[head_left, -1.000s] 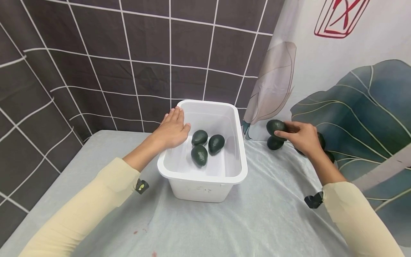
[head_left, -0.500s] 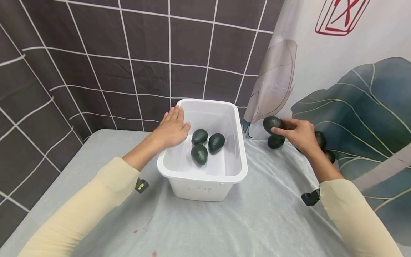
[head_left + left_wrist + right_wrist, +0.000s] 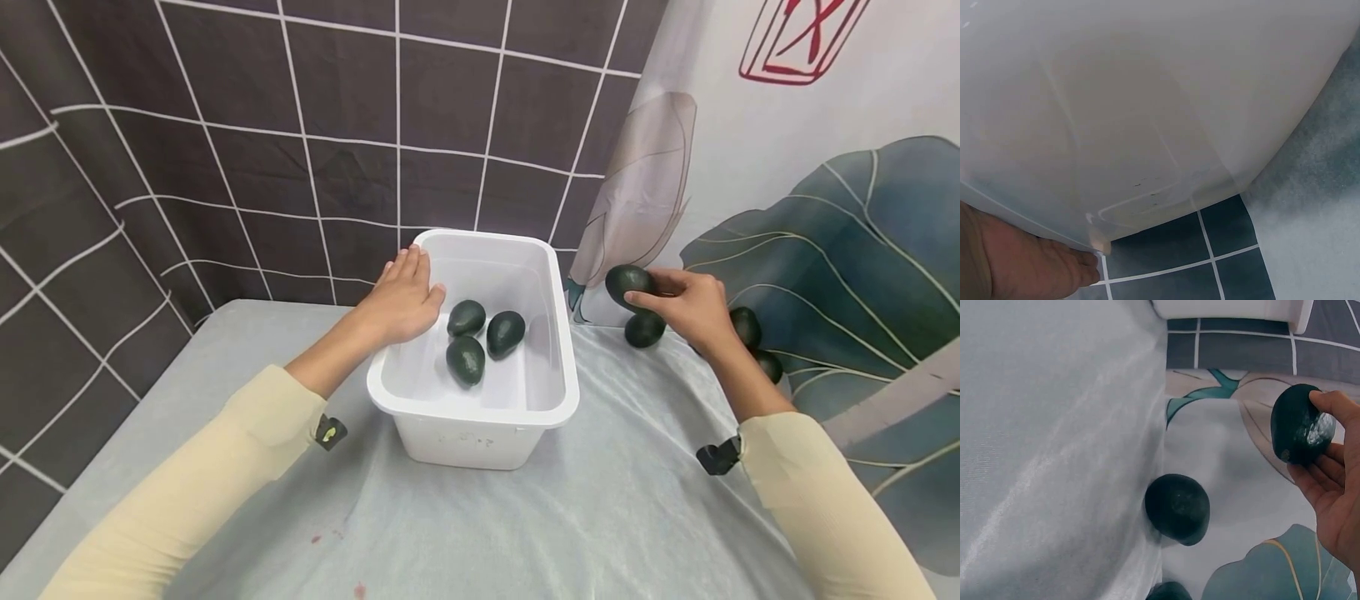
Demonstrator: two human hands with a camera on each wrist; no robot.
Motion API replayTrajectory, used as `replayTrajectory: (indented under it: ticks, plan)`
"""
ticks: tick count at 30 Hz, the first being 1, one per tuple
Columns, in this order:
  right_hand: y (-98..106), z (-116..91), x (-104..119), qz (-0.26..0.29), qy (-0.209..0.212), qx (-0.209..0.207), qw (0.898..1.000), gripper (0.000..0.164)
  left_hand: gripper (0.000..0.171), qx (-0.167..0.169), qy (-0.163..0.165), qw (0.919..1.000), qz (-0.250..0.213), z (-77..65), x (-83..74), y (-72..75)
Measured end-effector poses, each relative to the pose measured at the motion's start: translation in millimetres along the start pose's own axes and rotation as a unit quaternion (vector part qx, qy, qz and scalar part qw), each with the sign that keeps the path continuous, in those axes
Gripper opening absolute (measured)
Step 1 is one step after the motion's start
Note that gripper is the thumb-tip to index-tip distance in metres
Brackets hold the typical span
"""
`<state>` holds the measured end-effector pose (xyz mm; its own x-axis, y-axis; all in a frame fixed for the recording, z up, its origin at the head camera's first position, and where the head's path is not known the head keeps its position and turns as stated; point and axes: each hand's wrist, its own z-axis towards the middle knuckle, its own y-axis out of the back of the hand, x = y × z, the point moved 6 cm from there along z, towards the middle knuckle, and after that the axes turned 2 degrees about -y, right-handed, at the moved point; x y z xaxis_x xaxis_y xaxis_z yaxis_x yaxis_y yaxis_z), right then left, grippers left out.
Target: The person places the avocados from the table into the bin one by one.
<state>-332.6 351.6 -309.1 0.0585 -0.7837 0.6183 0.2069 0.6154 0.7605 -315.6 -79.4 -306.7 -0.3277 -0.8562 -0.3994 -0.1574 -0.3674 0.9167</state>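
My right hand (image 3: 696, 307) pinches a dark green avocado (image 3: 626, 286) between thumb and fingers, to the right of the white plastic tub (image 3: 472, 412). In the right wrist view the held avocado (image 3: 1300, 425) shows clear of the cloth. Three more avocados lie on the tub's floor, the nearest one (image 3: 466, 361) toward the front. My left hand (image 3: 402, 302) rests on the tub's left rim with fingers extended. The left wrist view is mostly filled by the tub's outer wall (image 3: 1147, 125), with part of the left hand (image 3: 1038, 265) at its lower left.
Another avocado (image 3: 645, 329) lies at the back edge of the cloth-covered table (image 3: 600, 508), just below the held one. Several more, such as one avocado (image 3: 746, 327), sit behind the right wrist. A dark tile-patterned curtain (image 3: 337, 183) stands close behind the tub.
My right hand has moved slightly left and up with the avocado, a little nearer the tub. The left hand and the tub have stayed in place.
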Motion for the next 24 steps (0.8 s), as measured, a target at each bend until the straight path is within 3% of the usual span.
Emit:
replayTrajectory:
  ticks: [24]
  plan:
    - [2.9,4.8,26.7,0.015,0.019,-0.011,1.0,0.078,0.079,0.001,0.001,1.0,-0.001,-1.4,0.5,-0.9]
